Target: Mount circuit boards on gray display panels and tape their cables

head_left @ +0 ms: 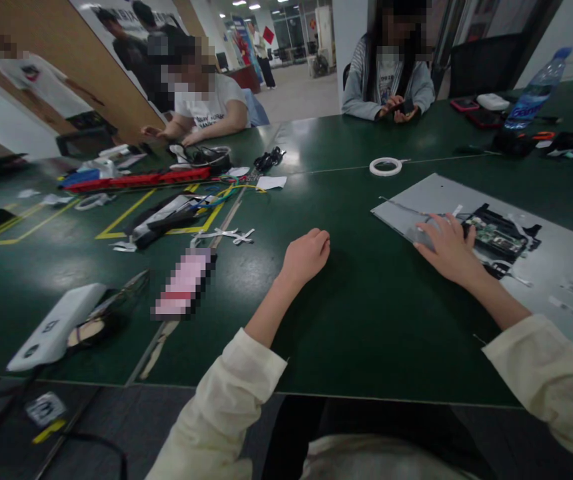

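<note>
My left hand (306,257) rests on the dark green table (356,313) with its fingers curled into a loose fist, and nothing shows in it. My right hand (446,247) lies flat on a grey metal panel (556,260) at the right, fingers spread over a pale strip of tape on it. Just right of those fingers a green circuit board (496,235) in a black frame sits on the panel. Both my sleeves are cream-coloured.
A roll of white tape (385,167) lies beyond the panel. To the left are a pixelated pink item (184,283), a white device (54,330), cables and a red strip (141,180). Two people sit across the table. A water bottle (536,90) stands far right.
</note>
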Motion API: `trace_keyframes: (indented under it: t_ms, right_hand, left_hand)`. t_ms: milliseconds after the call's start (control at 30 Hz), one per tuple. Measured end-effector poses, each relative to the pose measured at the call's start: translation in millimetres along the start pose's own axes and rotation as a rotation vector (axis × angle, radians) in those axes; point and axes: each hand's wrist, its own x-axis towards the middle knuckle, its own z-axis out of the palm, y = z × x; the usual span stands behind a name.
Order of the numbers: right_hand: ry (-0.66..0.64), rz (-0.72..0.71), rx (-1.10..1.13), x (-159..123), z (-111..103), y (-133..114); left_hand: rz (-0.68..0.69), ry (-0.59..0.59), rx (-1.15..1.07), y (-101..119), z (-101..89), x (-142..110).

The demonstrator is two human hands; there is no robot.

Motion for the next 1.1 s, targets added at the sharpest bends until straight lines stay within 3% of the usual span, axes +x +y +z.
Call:
trace_keyframes:
  t_ms: [333, 533, 667, 867, 1100]
  right_hand:
    - [0.104, 0.403, -0.049, 3, -4, 73]
    - [0.028, 0.421, -0.100, -16, -21, 105]
    - [-0.031, 0.542, -0.096, -20, -17, 123]
    - [0.123, 0.688, -0.197, -15, -6, 135]
    - [0.147, 0.781, -0.219, -5, 3, 163]
  left_hand:
    - [0.042, -0.002, 0.003, 1, 2.9, 1]
    - [0.058, -0.026, -0.005, 4, 2.5, 1]
    - [0.067, -0.020, 0.006, 2, 5.0, 1]
    - [0.075, -0.022, 0.034, 1, 7.8, 1]
    - [0.083, -0.033, 0.024, 4, 7.0, 0]
